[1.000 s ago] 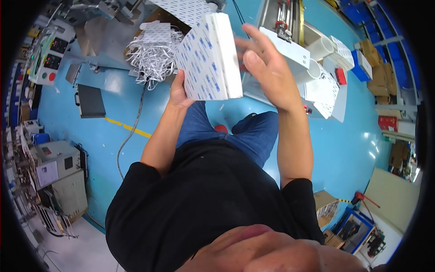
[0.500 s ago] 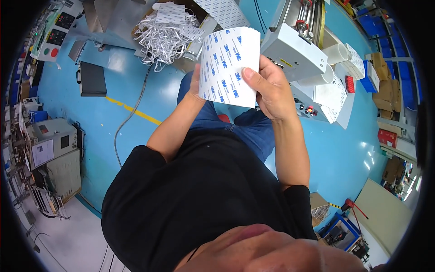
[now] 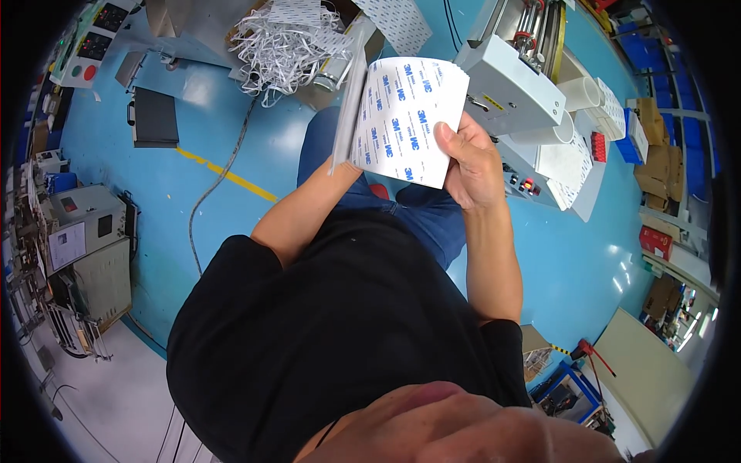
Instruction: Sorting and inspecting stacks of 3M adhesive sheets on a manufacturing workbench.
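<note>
At upper centre, the right hand (image 3: 476, 166) is pinching a sheet stack (image 3: 409, 119) (probably bendy, best held by edges), the left hand (image 3: 354, 166) hiding its grip.

left hand (image 3: 349, 168) mostly behind sheets (image 3: 409, 123)

Bright, fisheye-bent edges, glare on the floor (image 3: 571, 262)

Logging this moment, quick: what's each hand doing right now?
Left hand: mostly hidden behind the paper stack; its grip cannot be told.
Right hand: closed, holding the paper stack by its right edge.
</note>
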Demonstrator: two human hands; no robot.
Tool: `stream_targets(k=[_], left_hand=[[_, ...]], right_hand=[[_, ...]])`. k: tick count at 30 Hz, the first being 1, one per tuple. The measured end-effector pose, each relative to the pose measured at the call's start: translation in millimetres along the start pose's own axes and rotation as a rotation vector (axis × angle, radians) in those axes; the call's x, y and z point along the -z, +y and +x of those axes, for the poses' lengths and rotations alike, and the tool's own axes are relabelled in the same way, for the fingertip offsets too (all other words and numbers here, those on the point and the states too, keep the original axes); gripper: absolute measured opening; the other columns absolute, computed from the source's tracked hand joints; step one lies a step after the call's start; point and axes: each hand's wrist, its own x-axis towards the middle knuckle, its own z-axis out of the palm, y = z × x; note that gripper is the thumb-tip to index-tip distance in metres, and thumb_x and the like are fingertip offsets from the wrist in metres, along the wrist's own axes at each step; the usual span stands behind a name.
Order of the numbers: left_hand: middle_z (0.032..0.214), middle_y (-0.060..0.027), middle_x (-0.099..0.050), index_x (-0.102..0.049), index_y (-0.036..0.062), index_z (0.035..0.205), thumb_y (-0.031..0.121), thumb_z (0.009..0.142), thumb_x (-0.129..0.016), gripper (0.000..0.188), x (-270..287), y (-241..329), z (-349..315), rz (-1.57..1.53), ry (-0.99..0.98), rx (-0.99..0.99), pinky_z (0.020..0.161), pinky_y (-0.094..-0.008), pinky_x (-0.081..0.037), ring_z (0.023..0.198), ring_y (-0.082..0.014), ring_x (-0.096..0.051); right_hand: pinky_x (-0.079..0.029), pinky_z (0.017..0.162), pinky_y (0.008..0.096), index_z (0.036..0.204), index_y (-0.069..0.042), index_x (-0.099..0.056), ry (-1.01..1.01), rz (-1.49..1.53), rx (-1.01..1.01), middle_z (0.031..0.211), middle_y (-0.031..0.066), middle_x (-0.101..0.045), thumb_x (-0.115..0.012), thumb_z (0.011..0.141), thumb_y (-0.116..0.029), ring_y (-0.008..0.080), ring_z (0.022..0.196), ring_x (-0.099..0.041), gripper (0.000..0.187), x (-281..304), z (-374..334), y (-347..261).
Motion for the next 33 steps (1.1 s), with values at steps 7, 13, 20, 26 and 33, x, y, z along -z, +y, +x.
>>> stream_targets(k=[7,13,20,26,33], left_hand=[[0.135,-0.0093,-0.041,-0.028,0.0037,0.138,0.029,0.095,-0.044,0.052,8,-4,-9,0.643,0.235,-0.065,0.099,-0.0296,-0.038,0.122,-0.0182,-0.042],[0.133,-0.0104,-0.043,-0.029,0.0035,0.138,0.025,0.095,-0.046,0.051,-2,-9,-10,0.638,0.304,-0.048,0.095,-0.0281,-0.042,0.119,-0.0182,-0.046],[0.126,-0.0126,-0.050,-0.036,0.0037,0.135,0.035,0.091,-0.048,0.055,-52,-4,15,0.294,0.999,0.143,0.091,-0.0324,-0.047,0.112,-0.0217,-0.052],[0.128,-0.0143,-0.048,-0.034,0.0031,0.135,0.038,0.094,-0.039,0.054,-39,-8,-5,0.157,-0.053,0.130,0.089,-0.0329,-0.047,0.113,-0.0229,-0.051],[0.130,-0.0139,-0.046,-0.033,0.0027,0.135,0.038,0.094,-0.039,0.055,-54,-14,4,0.068,-0.169,0.154,0.092,-0.0341,-0.045,0.114,-0.0241,-0.050]], right_hand=[[-0.050,0.087,0.0363,0.122,0.008,-0.043,-0.059,0.052,-0.012,0.115,0.0187,-0.057,-0.056,0.086,-0.009,0.0242,0.101,-0.061,0.042,7,-4,4],[-0.052,0.079,0.0309,0.118,0.007,-0.047,-0.098,0.081,0.012,0.106,0.0157,-0.061,-0.057,0.087,-0.011,0.0185,0.091,-0.063,0.036,3,-9,12],[-0.053,0.076,0.0306,0.117,0.007,-0.050,0.026,-0.017,0.047,0.104,0.0155,-0.063,-0.053,0.090,-0.014,0.0186,0.088,-0.064,0.034,0,-16,8],[-0.054,0.071,0.0305,0.112,0.008,-0.053,0.076,-0.071,0.039,0.098,0.0148,-0.064,-0.050,0.092,-0.017,0.0184,0.080,-0.066,0.032,2,-18,6],[-0.054,0.069,0.0301,0.111,0.008,-0.054,0.086,-0.070,0.058,0.095,0.0141,-0.065,-0.049,0.093,-0.019,0.0174,0.079,-0.066,0.033,7,-17,11]])
